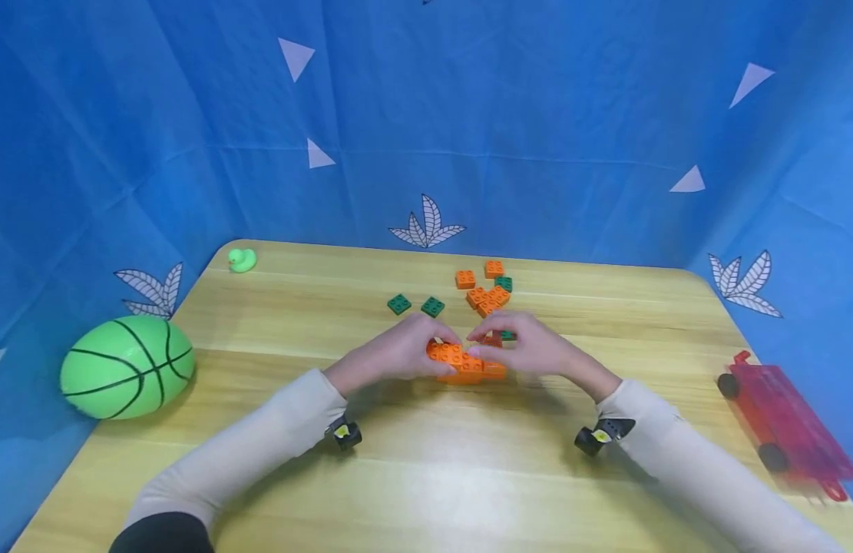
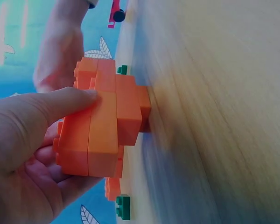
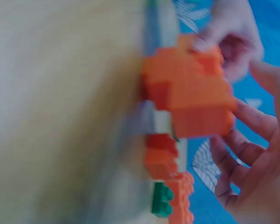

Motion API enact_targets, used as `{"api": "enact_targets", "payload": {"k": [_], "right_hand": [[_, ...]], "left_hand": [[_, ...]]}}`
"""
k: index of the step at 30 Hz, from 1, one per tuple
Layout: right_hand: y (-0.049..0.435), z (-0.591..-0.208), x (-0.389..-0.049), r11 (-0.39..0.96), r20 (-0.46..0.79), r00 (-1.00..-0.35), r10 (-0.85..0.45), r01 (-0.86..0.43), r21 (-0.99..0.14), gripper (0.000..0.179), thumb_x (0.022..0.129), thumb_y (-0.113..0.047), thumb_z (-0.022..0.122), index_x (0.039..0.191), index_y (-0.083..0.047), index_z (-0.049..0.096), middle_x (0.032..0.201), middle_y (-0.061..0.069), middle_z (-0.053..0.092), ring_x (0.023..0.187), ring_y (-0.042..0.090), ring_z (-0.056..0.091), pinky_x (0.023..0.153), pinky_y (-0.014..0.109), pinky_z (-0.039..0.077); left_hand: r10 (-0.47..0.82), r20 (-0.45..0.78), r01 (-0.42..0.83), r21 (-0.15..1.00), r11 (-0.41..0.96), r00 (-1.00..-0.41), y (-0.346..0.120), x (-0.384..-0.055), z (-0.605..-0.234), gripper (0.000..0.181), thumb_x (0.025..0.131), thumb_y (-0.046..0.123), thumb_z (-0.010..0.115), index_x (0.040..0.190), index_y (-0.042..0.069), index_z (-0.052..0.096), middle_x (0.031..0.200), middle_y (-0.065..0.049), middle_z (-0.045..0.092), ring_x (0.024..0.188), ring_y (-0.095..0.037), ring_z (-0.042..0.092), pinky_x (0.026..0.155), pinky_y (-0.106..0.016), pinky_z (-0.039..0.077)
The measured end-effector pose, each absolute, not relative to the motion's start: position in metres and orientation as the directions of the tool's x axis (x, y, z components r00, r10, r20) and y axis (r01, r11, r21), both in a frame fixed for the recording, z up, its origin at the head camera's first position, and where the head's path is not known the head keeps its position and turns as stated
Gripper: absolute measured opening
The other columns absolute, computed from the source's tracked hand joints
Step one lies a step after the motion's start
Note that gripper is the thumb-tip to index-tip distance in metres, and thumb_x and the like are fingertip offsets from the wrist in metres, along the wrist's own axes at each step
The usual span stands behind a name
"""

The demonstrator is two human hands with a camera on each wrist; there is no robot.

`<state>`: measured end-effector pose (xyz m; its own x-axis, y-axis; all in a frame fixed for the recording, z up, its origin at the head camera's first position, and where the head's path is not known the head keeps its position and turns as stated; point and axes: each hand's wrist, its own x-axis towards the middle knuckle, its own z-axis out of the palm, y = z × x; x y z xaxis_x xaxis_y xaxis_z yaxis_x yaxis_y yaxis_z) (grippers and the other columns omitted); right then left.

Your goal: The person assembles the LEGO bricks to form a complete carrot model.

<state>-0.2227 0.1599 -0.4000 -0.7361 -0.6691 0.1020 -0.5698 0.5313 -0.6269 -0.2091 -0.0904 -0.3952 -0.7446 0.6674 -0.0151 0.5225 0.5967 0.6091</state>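
An orange structure built of toy building bricks (image 1: 467, 369) stands at the middle of the table, layered and stepped, studs up. My left hand (image 1: 414, 347) grips its left end, the thumb on the near side and the fingers behind, as the left wrist view shows with the bricks (image 2: 102, 126). At the right end is my right hand (image 1: 526, 346), its thumb lifted off the bricks. In the right wrist view that hand (image 3: 256, 154) has fingertips close behind the structure (image 3: 196, 88); whether they touch it is unclear.
Behind the hands lie loose orange bricks (image 1: 487, 298) and green bricks (image 1: 432, 307). A green ball (image 1: 129, 367) sits at the left edge, a green toy duck (image 1: 243, 261) at the back left corner. Along the right edge is a red toy cart (image 1: 788, 422). Blue cloth (image 1: 537, 100) surrounds the table.
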Motion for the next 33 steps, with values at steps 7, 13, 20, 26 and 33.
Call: {"api": "enact_targets", "payload": {"k": [7, 13, 20, 26, 33], "right_hand": [[0.166, -0.396, -0.256, 0.739, 0.077, -0.881, -0.467, -0.437, -0.514, 0.024, 0.098, -0.029, 0.070, 0.113, -0.011, 0.076, 0.105, 0.008, 0.075, 0.076, 0.017, 0.065, 0.065, 0.031, 0.053], [0.162, -0.409, -0.272, 0.864, 0.006, -0.927, -0.375, -0.352, -0.361, 0.044, 0.094, -0.040, 0.073, 0.125, -0.009, 0.071, 0.098, 0.010, 0.074, 0.069, 0.018, 0.064, 0.051, 0.029, 0.045], [0.153, -0.415, -0.281, 0.909, -0.024, -0.950, -0.312, -0.291, -0.300, 0.047, 0.093, -0.046, 0.074, 0.127, -0.013, 0.071, 0.068, 0.001, 0.064, 0.056, 0.016, 0.053, 0.044, 0.027, 0.034], [0.149, -0.415, -0.280, 0.906, -0.048, -0.944, -0.325, -0.297, -0.303, 0.040, 0.094, -0.040, 0.074, 0.123, -0.012, 0.071, 0.085, 0.006, 0.072, 0.064, 0.019, 0.059, 0.048, 0.028, 0.039], [0.152, -0.419, -0.279, 0.889, -0.034, -0.935, -0.352, -0.323, -0.325, 0.027, 0.094, -0.033, 0.074, 0.090, -0.007, 0.069, 0.065, 0.003, 0.052, 0.056, 0.012, 0.041, 0.048, 0.025, 0.025]], "left_hand": [[0.648, -0.053, 0.497, 0.595, 0.632, -0.760, -0.090, -0.209, -0.397, 0.039, 0.088, 0.024, 0.083, 0.123, 0.008, 0.075, 0.124, -0.005, 0.075, 0.105, -0.015, 0.068, 0.090, -0.030, 0.056], [0.647, -0.062, 0.496, 0.587, 0.640, -0.760, -0.089, -0.210, -0.400, 0.037, 0.087, 0.025, 0.083, 0.120, 0.010, 0.076, 0.122, -0.004, 0.076, 0.095, -0.013, 0.065, 0.081, -0.029, 0.052], [0.639, -0.074, 0.489, 0.579, 0.653, -0.766, -0.088, -0.210, -0.398, 0.041, 0.087, 0.027, 0.084, 0.123, 0.010, 0.075, 0.126, -0.004, 0.075, 0.111, -0.015, 0.069, 0.093, -0.031, 0.055], [0.645, -0.065, 0.496, 0.582, 0.644, -0.761, -0.088, -0.211, -0.399, 0.038, 0.087, 0.025, 0.084, 0.121, 0.010, 0.076, 0.123, -0.004, 0.076, 0.108, -0.013, 0.069, 0.092, -0.030, 0.055], [0.644, -0.079, 0.482, 0.595, 0.643, -0.761, -0.089, -0.210, -0.398, 0.038, 0.088, 0.026, 0.083, 0.122, 0.010, 0.075, 0.125, -0.004, 0.075, 0.110, -0.014, 0.068, 0.094, -0.032, 0.056]]}}
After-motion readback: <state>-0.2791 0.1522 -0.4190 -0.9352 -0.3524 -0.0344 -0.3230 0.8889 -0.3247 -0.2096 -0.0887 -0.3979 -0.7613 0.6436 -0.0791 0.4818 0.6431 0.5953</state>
